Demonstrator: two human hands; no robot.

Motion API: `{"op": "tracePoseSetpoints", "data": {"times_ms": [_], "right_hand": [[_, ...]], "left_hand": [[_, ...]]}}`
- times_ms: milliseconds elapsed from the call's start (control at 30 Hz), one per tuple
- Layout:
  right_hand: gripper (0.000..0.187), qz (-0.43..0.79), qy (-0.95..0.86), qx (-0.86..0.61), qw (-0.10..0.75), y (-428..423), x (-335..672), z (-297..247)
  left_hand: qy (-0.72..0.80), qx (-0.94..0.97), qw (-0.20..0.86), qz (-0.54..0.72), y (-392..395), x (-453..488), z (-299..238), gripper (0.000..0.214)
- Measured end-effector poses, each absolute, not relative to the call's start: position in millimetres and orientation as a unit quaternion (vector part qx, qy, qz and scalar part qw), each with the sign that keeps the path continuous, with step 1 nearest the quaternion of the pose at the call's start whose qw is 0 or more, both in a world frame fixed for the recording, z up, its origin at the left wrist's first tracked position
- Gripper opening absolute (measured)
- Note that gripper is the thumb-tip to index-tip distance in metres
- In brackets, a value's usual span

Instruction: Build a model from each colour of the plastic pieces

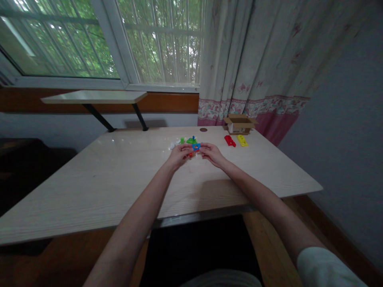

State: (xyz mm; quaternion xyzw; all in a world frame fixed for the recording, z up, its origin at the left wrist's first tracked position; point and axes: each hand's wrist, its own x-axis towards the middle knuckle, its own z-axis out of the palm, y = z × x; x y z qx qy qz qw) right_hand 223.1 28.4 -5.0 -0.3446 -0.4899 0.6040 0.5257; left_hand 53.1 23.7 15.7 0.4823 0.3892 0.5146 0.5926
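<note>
My left hand (179, 156) and my right hand (212, 154) meet above the middle of the pale wood-grain table (119, 187). Between their fingertips is a small blue plastic toy piece (196, 146). A bit of red plastic (190, 155) shows just under my left fingers, and I cannot tell whether it is held. Just beyond my hands lie a green plastic piece (191, 140) and white pieces (172, 146). To the right, a red plastic piece (229, 140) and a yellow plastic piece (242, 140) rest apart from my hands.
An open cardboard box (239, 125) stands at the table's far right corner, with a small brown disc (203, 129) near the far edge. Behind the table are a window, a floral curtain and a narrow wall-mounted shelf. A grey wall runs along the right.
</note>
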Motion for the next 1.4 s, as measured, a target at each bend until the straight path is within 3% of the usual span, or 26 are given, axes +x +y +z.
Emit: {"op": "tracePoseSetpoints", "data": {"times_ms": [1400], "right_hand": [[0.041,0.526,-0.537,-0.366,0.549,32.7,222.1,-6.1]], "left_hand": [[0.400,0.508,0.559,0.519,20.9,55.4,20.8,0.035]]}}
